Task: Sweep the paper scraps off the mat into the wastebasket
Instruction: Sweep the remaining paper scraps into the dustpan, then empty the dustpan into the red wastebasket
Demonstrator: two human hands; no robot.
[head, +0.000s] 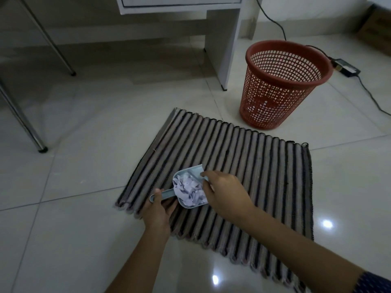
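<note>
A striped mat (243, 166) lies on the tiled floor. Over its near left part, my left hand (157, 210) grips the handle of a small light-blue dustpan (186, 172). White paper scraps (190, 192) fill the pan. My right hand (226, 193) is at the pan's right side, holding a small light-blue brush of which only a bit shows by my fingers. The red mesh wastebasket (283, 81) stands upright on the floor just beyond the mat's far right edge, with a few scraps visible at its bottom.
A white desk leg (224, 43) stands left of the wastebasket. Metal chair legs (25, 123) are at the far left. A black cable and power adapter (347, 67) lie on the floor behind the basket, and a cardboard box (376, 30) sits at the top right.
</note>
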